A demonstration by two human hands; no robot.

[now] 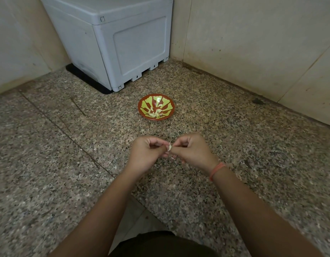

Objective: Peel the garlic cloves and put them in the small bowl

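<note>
Both the left hand [149, 152] and right hand [190, 151] pinch one garlic clove [170, 146] between fingertips to strip its skin, the small bowl [156, 107] waiting just beyond the grip for easy dropping.

Two hands [146, 154] [194, 152], one held garlic clove [169, 146], several peeled cloves [156, 113], one small bowl [141, 110], one grey box [123, 43].

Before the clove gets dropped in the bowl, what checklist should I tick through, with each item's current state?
1. Both the left hand and right hand pinch the small white garlic clove: ok.
2. Clove fully peeled: cannot tell.
3. The small red-and-green patterned bowl sits upright on the speckled stone counter: ok.
4. Bowl has room beside the peeled cloves inside: ok.
5. Counter between hands and bowl free of obstacles: ok.
</note>
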